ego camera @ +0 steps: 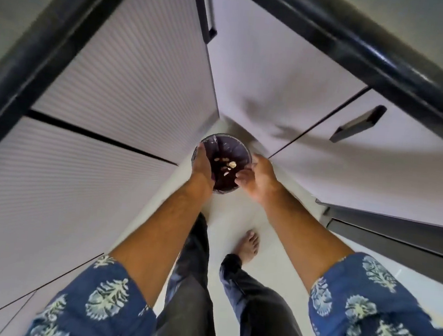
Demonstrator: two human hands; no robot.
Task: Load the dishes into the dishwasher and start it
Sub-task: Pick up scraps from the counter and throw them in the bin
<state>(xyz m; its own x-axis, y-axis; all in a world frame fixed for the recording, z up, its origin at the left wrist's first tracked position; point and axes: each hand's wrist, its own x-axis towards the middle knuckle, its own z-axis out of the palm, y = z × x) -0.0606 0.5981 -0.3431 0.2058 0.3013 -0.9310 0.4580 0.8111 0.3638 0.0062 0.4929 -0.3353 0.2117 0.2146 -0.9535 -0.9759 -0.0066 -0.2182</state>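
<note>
Kitchen floor [237, 218] between pale cabinets [121, 77]: scraps are cleared into a lined bin [222, 162].
The left hand [202, 163] grips its rim; the right hand [257, 176], fingers seemingly pinched on nothing visible, should shake crumbs centrally.

Left hand [203, 166] grips a lined bin [239, 153] holding what look like food scraps [226, 165]; right hand [257, 179] reaches in
</note>
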